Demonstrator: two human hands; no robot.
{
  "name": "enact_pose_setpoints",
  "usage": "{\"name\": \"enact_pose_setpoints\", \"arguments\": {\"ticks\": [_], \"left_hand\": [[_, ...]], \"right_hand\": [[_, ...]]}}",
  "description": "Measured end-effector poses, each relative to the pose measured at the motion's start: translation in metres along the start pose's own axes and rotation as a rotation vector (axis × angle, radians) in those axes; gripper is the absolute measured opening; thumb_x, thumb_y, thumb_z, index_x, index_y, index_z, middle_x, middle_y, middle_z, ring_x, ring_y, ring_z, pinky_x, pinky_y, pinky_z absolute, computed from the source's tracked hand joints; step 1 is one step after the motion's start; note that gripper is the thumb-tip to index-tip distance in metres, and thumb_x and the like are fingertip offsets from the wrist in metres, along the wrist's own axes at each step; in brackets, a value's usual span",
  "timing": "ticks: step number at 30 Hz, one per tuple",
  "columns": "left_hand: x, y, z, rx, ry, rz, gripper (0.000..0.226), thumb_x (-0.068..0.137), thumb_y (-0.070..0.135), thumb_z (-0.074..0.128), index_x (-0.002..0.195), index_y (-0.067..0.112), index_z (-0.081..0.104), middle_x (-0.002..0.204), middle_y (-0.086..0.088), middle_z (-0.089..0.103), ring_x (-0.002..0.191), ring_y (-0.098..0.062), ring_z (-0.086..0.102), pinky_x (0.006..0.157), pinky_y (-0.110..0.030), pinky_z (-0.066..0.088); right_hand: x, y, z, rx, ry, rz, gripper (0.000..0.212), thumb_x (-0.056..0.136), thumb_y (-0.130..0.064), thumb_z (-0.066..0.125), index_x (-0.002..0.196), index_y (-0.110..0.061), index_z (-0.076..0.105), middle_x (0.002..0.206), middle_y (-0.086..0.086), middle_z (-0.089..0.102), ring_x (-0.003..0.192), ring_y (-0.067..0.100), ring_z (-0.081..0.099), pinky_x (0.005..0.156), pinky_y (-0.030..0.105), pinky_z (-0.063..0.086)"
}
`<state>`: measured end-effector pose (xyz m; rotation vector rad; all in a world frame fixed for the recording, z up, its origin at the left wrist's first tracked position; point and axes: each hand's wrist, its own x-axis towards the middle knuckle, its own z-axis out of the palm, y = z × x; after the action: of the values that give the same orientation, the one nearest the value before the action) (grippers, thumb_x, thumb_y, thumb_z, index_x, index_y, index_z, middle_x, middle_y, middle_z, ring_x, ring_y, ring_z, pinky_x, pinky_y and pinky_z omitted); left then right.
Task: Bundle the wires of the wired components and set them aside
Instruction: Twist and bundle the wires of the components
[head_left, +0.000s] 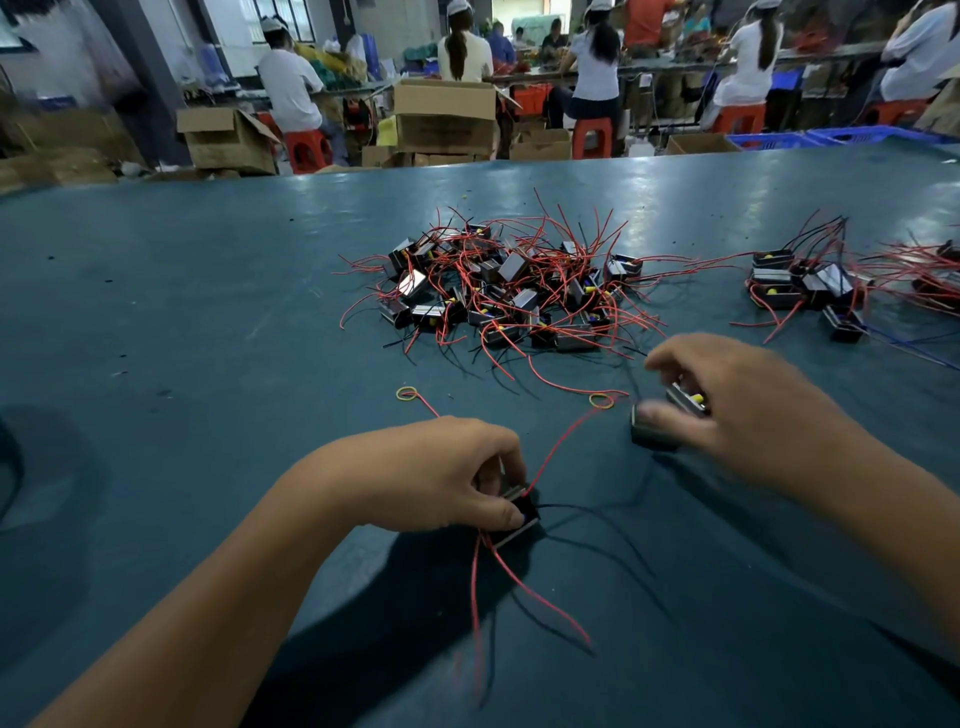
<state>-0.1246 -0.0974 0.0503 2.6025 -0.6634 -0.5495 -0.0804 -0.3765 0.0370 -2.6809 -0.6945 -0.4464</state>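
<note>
Where the dark teal table top (208, 291) runs nearest the camera, the left hand (441, 475) grips a small black box-shaped wired component (517, 514) with curled fingers and thumb, its thin red and black wires (524, 587) trailing loose toward the near edge, with a yellow rubber band (407, 394) lying apart behind the hand. Further right, a second yellow rubber band (601, 400) sits below the central heap of unbundled black components with tangled red wires (511, 283); the right hand (737, 405), motion-blurred, curls round another black and silver component (657, 434), and a smaller cluster of set-aside components (810, 291) lies at the far right
</note>
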Motion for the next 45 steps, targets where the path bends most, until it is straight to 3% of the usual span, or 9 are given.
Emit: {"name": "enact_pose_setpoints", "arguments": {"ticks": [3,6,11,17,21,25,33,37,45], "left_hand": [[0.001,0.000,-0.002,0.023,-0.007,0.001,0.018,0.091,0.043,0.068,0.101,0.029,0.063,0.086,0.011,0.065,0.079,-0.008,0.060,0.076,-0.034,0.052],[0.002,-0.002,-0.004,-0.019,0.006,0.012,0.018,0.089,0.041,0.071,0.097,0.031,0.060,0.088,0.010,0.065,0.081,-0.010,0.062,0.077,-0.035,0.052],[0.005,-0.006,-0.004,-0.048,0.011,0.016,0.018,0.088,0.041,0.073,0.098,0.028,0.064,0.086,0.012,0.065,0.078,-0.004,0.061,0.072,-0.024,0.049],[0.006,-0.008,-0.006,-0.086,0.011,0.015,0.020,0.088,0.039,0.074,0.103,0.026,0.072,0.085,0.008,0.068,0.079,-0.010,0.063,0.076,-0.032,0.052],[0.003,-0.007,-0.009,-0.072,0.129,0.073,0.020,0.087,0.038,0.075,0.104,0.028,0.070,0.086,0.011,0.067,0.078,-0.008,0.062,0.076,-0.033,0.052],[0.000,0.002,-0.010,-0.186,0.268,0.206,0.023,0.081,0.038,0.082,0.096,0.031,0.067,0.083,0.012,0.060,0.069,-0.009,0.055,0.064,-0.029,0.048],[0.009,0.008,0.002,-0.152,0.207,0.247,0.010,0.090,0.029,0.074,0.086,0.024,0.066,0.077,0.005,0.060,0.067,-0.005,0.053,0.062,-0.018,0.041],[0.006,0.001,-0.004,-0.259,0.136,0.227,0.011,0.092,0.029,0.071,0.091,0.018,0.069,0.082,-0.004,0.067,0.076,-0.024,0.063,0.069,-0.036,0.051],[0.005,-0.005,-0.008,-0.368,0.044,0.240,0.005,0.094,0.019,0.069,0.098,0.015,0.071,0.091,-0.009,0.070,0.080,-0.027,0.064,0.074,-0.038,0.052]], "right_hand": [[0.000,-0.005,-0.014,0.102,0.447,-0.077,0.017,0.094,-0.025,0.062,0.106,-0.014,0.061,0.080,-0.001,0.060,0.072,0.020,0.055,0.071,0.034,0.047],[-0.004,-0.015,-0.023,0.071,0.575,-0.275,0.015,0.094,-0.017,0.057,0.102,-0.006,0.065,0.076,0.003,0.060,0.068,0.016,0.049,0.073,0.022,0.040],[-0.010,-0.031,-0.009,0.084,0.208,-0.542,0.019,0.093,-0.021,0.057,0.100,-0.009,0.071,0.075,-0.002,0.064,0.063,0.015,0.059,0.062,0.031,0.052],[-0.013,-0.043,0.004,0.151,-0.083,-0.643,0.017,0.094,-0.029,0.064,0.105,-0.018,0.071,0.081,-0.009,0.063,0.072,0.005,0.057,0.067,0.018,0.048],[-0.015,-0.050,0.006,0.337,-0.067,-0.531,0.018,0.096,-0.031,0.060,0.109,-0.020,0.066,0.084,-0.015,0.066,0.070,-0.008,0.052,0.069,0.006,0.040],[-0.018,-0.047,0.006,0.417,-0.081,-0.458,0.021,0.098,-0.034,0.053,0.116,-0.025,0.059,0.089,-0.018,0.068,0.071,0.000,0.064,0.066,0.025,0.051],[-0.018,-0.048,0.008,0.458,-0.096,-0.408,0.011,0.097,-0.031,0.052,0.107,-0.029,0.056,0.081,-0.014,0.064,0.068,0.006,0.061,0.064,0.029,0.049],[-0.015,-0.043,0.013,0.504,-0.245,-0.186,0.007,0.095,-0.031,0.056,0.088,-0.029,0.057,0.067,-0.010,0.067,0.055,0.011,0.061,0.052,0.023,0.046],[-0.017,-0.068,0.038,1.131,-0.360,0.262,0.012,0.095,-0.011,0.060,0.105,-0.016,0.064,0.071,0.006,0.066,0.051,0.015,0.053,0.038,0.022,0.039]]}}
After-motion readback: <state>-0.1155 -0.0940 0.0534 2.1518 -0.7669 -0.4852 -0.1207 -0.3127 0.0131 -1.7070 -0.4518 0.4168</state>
